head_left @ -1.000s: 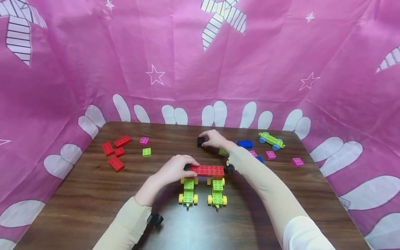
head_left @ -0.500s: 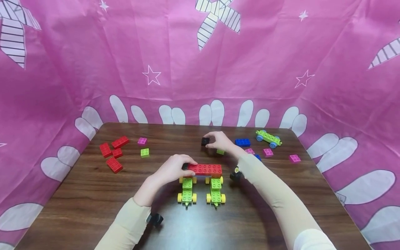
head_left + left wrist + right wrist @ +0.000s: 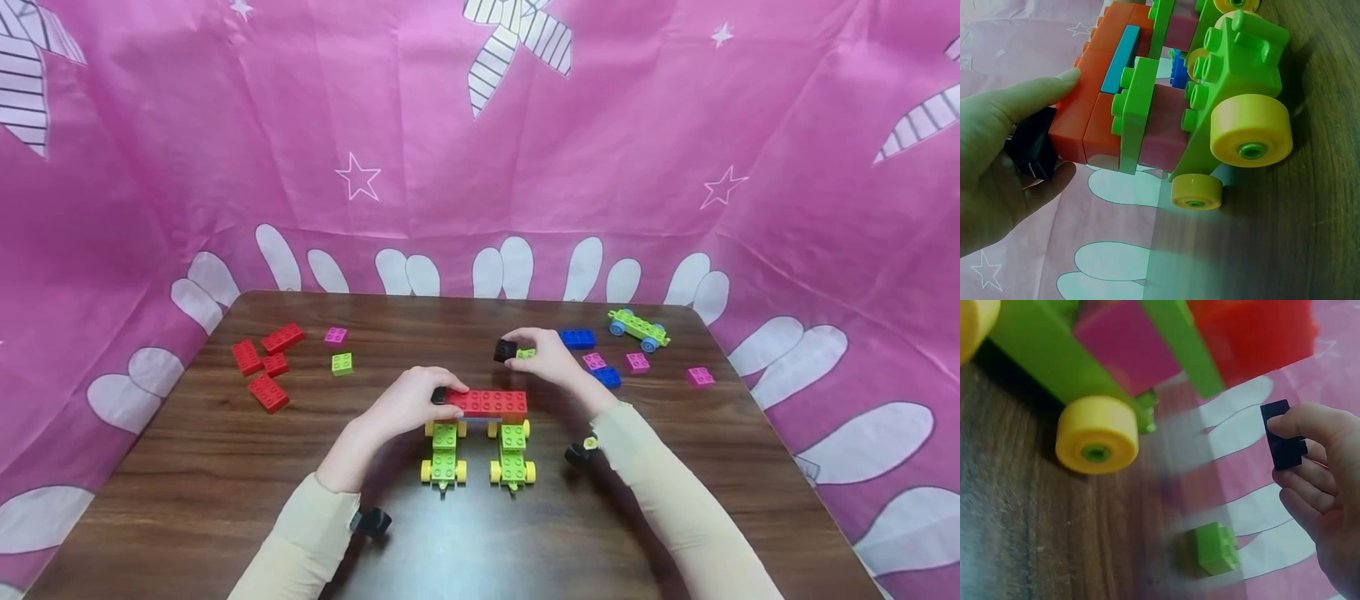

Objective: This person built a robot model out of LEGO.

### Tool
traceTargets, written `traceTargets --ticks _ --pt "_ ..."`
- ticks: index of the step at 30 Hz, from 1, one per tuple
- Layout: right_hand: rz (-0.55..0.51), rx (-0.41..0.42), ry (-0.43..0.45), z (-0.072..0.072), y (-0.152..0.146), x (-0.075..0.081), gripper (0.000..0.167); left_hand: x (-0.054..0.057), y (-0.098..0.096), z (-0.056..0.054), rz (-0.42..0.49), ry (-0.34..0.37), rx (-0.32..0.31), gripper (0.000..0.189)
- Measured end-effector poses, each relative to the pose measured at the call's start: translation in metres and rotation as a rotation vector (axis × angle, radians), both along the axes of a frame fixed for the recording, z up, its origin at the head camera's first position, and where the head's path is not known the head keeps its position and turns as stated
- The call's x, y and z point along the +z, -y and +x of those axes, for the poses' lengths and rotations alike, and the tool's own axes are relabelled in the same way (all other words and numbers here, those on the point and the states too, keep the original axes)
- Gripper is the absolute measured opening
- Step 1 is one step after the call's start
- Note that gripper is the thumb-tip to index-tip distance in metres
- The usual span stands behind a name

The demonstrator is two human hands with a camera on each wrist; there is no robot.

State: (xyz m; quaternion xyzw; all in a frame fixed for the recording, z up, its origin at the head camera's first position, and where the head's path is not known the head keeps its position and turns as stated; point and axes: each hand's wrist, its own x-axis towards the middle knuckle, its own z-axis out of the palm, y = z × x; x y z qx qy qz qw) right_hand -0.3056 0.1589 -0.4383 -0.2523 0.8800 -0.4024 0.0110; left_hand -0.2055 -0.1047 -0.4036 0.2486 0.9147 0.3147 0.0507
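Note:
In the head view my left hand grips the left end of a red brick beam. The left wrist view shows the thumb along the red side, with a black brick at its end inside the hand. Lime green wheeled bases with yellow wheels carry the beam, with pink bricks between. My right hand pinches another black brick between thumb and fingers, raised behind the beam. A lime green brick stands on the table below that hand.
Several red bricks lie at the left, near a pink brick and a lime one. Blue bricks, pink bricks and a lime wheeled base lie at the back right. A pink patterned cloth surrounds the table.
My right hand has moved right and slightly nearer with the black brick. My left hand keeps its grip on the beam's end. The view has shifted slightly.

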Motion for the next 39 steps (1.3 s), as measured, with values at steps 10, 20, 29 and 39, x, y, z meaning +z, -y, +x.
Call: traceTargets --ticks 10,20,29,39 --pt "-0.048 0.001 -0.044 0.039 -0.013 0.021 0.035 -0.002 0.000 0.003 -0.028 -0.028 0.002 0.031" --pt "-0.026 0.003 -0.017 0.067 -0.021 0.031 0.039 0.001 -0.003 0.002 -0.042 -0.031 0.003 0.034" --pt "-0.044 0.017 -0.024 0.078 -0.029 0.028 0.037 0.008 -0.011 0.001 -0.029 -0.053 -0.026 0.042" --pt "-0.049 0.074 -0.036 0.085 -0.034 0.025 0.036 0.018 -0.035 -0.001 -0.039 -0.081 -0.091 0.043"
